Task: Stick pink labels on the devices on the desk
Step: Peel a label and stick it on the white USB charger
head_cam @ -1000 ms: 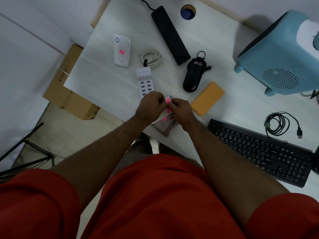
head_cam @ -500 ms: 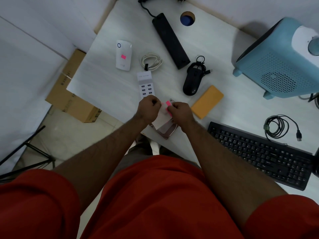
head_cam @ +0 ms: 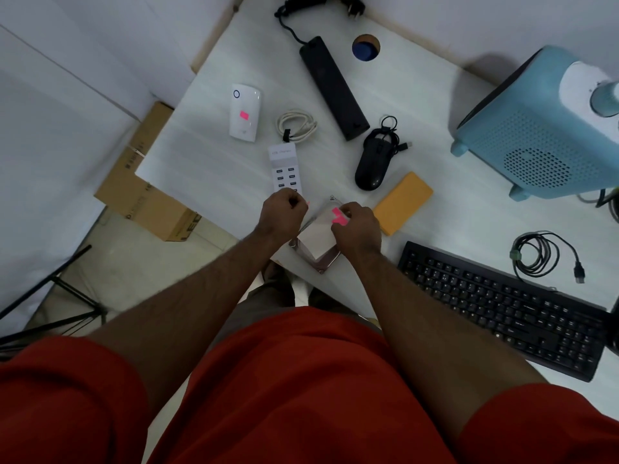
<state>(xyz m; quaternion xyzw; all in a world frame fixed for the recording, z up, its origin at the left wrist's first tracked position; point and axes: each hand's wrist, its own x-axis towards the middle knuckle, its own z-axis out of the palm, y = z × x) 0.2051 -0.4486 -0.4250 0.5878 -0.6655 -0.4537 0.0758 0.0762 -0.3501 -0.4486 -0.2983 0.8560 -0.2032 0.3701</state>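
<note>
While right hand (head_cam: 356,226) pinches pink labels (head_cam: 338,217), left hand (head_cam: 284,216) fisted.

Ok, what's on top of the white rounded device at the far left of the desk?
A single pink label is stuck on the white rounded device, below a small ring marking. Nothing else lies on it; its underside is hidden.
</note>
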